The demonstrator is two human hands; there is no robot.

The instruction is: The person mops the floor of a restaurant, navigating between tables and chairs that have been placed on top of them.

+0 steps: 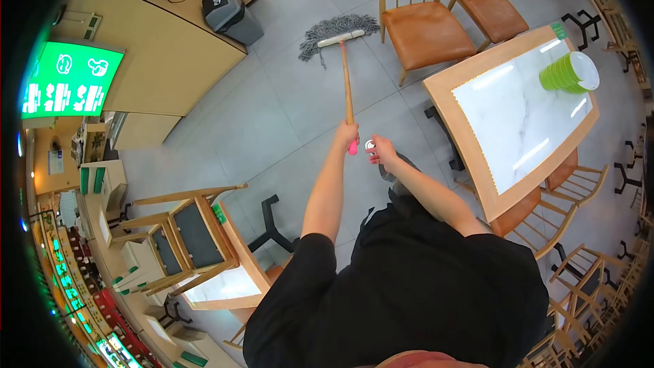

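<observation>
My left hand (346, 135) is wrapped round the upper end of a mop (347, 85), just above its pink handle tip. The wooden handle runs away from me to a white bar, and the grey string head (340, 29) lies spread on the floor. Close beside the handle tip, my right hand (384, 152) has its fingers curled about a small white round thing (370, 144); its kind is too small to tell. The right hand does not grip the mop.
To the right stands a table (441, 90) with stacked green cups (562, 73). Wooden chairs with brown seats (426, 34) are around it. A grey bin (233, 17) stands by the counter (146, 34). Upturned chairs (197, 232) rest on a table at left.
</observation>
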